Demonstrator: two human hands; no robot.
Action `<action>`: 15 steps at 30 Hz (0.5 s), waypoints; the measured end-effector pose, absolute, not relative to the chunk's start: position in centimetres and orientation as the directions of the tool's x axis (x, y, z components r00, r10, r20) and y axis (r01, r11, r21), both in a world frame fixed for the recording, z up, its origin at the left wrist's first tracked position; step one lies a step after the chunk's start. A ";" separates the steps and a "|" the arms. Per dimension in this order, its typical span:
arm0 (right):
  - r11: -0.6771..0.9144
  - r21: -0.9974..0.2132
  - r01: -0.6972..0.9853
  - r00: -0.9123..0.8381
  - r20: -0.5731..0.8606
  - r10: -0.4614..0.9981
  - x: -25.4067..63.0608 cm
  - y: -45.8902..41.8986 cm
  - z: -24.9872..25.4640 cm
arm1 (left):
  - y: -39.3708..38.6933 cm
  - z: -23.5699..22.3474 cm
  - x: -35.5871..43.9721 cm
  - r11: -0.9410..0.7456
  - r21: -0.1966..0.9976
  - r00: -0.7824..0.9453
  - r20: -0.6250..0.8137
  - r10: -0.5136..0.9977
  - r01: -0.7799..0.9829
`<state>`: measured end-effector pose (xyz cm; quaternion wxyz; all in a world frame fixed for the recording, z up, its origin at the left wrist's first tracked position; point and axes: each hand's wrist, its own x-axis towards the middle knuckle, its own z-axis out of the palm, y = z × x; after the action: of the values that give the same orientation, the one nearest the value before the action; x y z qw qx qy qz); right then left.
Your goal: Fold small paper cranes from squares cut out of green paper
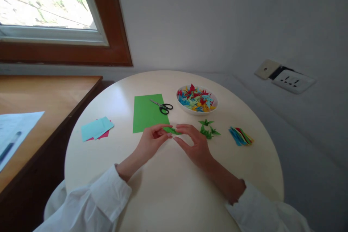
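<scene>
A small piece of folded green paper [171,130] is between my two hands, above the table just in front of the green sheet [146,119]. My left hand [152,139] pinches its left end between thumb and fingers. At the right end, the fingertips and thumb of my right hand [194,143] close in around the paper. Several folded green paper cranes [208,130] lie just beyond my right hand. Scissors [161,107] with black handles rest across the right part of the green sheet.
A white bowl [187,110] full of colourful paper cranes stands at the back right. Coloured paper strips [240,136] lie at the right, light blue and pink sheets [96,128] at the left. A wooden desk [54,94] with a paper and pen adjoins the round table [160,188].
</scene>
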<state>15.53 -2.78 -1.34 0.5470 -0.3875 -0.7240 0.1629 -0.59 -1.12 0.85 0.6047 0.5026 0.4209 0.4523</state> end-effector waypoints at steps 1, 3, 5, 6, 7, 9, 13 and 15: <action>0.665 -0.631 0.400 -0.108 0.688 0.718 15.5 -2.8 -1.2 | -1.2 0.9 -0.6 0.089 0.988 0.244 -0.056 0.968 -0.125; 0.681 -0.605 0.413 -0.120 0.705 0.699 15.5 -2.9 -1.1 | -1.3 1.0 -0.5 0.086 0.987 0.263 -0.049 0.964 -0.134; 0.681 -0.607 0.409 -0.124 0.702 0.701 15.5 -2.9 -1.0 | -1.4 1.1 -0.5 0.080 0.987 0.289 -0.037 0.957 -0.137; 0.682 -0.609 0.406 -0.124 0.702 0.701 15.5 -2.9 -1.0 | -1.4 1.0 -0.4 0.076 0.988 0.299 -0.033 0.954 -0.133; 0.683 -0.608 0.404 -0.124 0.704 0.700 15.5 -3.0 -1.0 | -1.5 1.0 -0.5 0.073 0.990 0.306 -0.032 0.951 -0.124; 0.687 -0.598 0.413 -0.126 0.709 0.694 15.4 -3.0 -1.0 | -1.5 0.9 -0.5 0.064 0.993 0.308 -0.032 0.951 -0.094; 0.697 -0.567 0.439 -0.133 0.726 0.675 15.4 -3.0 -1.0 | -1.7 0.8 -0.5 0.048 0.996 0.283 -0.027 0.959 -0.069; 0.703 -0.553 0.447 -0.135 0.736 0.664 15.4 -3.1 -1.0 | -1.8 0.8 -0.4 0.052 0.995 0.268 -0.029 0.963 -0.081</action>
<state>15.43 -3.08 -0.96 0.5425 -0.3721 -0.7465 0.0998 -0.38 -1.79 0.85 0.5942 0.5302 0.4158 0.4391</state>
